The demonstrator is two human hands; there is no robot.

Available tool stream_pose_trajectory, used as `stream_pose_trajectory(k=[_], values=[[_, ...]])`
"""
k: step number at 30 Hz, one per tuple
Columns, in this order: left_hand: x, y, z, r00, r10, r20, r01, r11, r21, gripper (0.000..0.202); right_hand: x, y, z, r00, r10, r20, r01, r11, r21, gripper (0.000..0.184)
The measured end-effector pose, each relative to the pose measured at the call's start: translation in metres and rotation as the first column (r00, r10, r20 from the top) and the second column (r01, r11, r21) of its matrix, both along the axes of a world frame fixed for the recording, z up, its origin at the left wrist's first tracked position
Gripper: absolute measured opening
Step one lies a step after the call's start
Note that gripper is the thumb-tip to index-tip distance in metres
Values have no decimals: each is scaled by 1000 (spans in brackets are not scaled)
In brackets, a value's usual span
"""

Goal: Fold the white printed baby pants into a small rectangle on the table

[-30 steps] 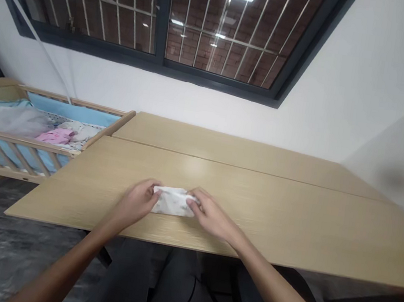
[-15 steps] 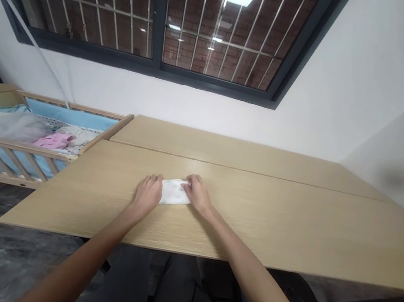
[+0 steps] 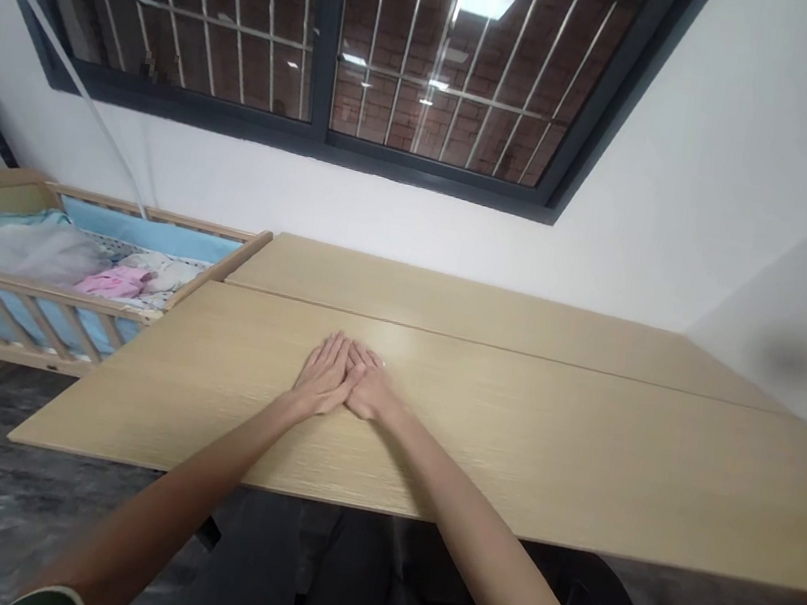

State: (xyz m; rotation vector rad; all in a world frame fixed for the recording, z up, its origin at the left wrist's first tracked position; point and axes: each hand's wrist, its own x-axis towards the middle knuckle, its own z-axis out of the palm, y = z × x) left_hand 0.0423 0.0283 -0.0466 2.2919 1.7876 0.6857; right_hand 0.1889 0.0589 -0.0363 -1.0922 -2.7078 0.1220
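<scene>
Quietly, a seated person's bare left hand [image 3: 323, 373] and bare right hand [image 3: 369, 390] are meeting palm-down on a long, pale wood-grain tabletop [image 3: 542, 435], their thumbs overlapping near the middle of the view. Both sets of fingers are lying outstretched and close together, rather than curling around an object. Whatever the palms may be covering is staying out of sight (the hands themselves are doing the hiding), so its place can only be judged as beneath them. By the look of it, the step in hand is a flat press against the wood; a next move would be calling for the palms to lift and part, letting the fingertips find an edge.

Beyond the table's left end, a light wooden slatted crib [image 3: 34, 287] with a sky-blue fabric lining [image 3: 156, 230] is holding a loose heap of sheer whitish netting [image 3: 33, 245], a crumpled pink cloth [image 3: 116, 281] and, just beside the pink, a rumpled white cloth [image 3: 166, 270]. Above, a dark-framed window [image 3: 438, 175] is overlooking the scene.
</scene>
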Motion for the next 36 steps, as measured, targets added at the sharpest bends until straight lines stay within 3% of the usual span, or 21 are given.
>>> stream_pose_trajectory(k=[3,7,12,15,17,20,22,25,32,36], values=[[-16,-4,-1,998,-6,-59,6,1000,-1,82,6,1,1,1000,-3,-28,2,1000,-24,64],[-29,-5,-5,992,-30,-125,30,1000,2,75,28,3,-4,991,-67,-113,57,994,-94,71],[-31,-4,-6,988,-23,-151,27,999,23,71,54,1,-4,969,-233,-83,213,957,-198,76],[-31,-9,-1,984,-62,-169,76,994,78,69,58,-6,1,960,-259,-104,241,958,-157,76],[-33,-15,3,973,-124,-193,149,981,122,66,58,-12,5,954,-229,-194,222,973,-60,75],[-36,-24,5,958,-183,-220,218,965,143,65,59,-23,8,966,-59,-253,75,996,54,70],[-38,-26,6,959,-179,-218,210,969,129,71,60,-26,8,971,37,-237,-28,999,40,68],[-39,-21,9,966,-165,-198,187,977,102,74,60,-23,5,962,46,-269,-53,998,-20,68],[-30,-2,33,986,-126,-111,131,991,40,33,52,-3,4,864,-50,-501,-28,989,-147,53],[-30,-9,66,996,-84,13,83,994,67,25,46,0,37,761,-173,-625,-29,954,-299,27]])
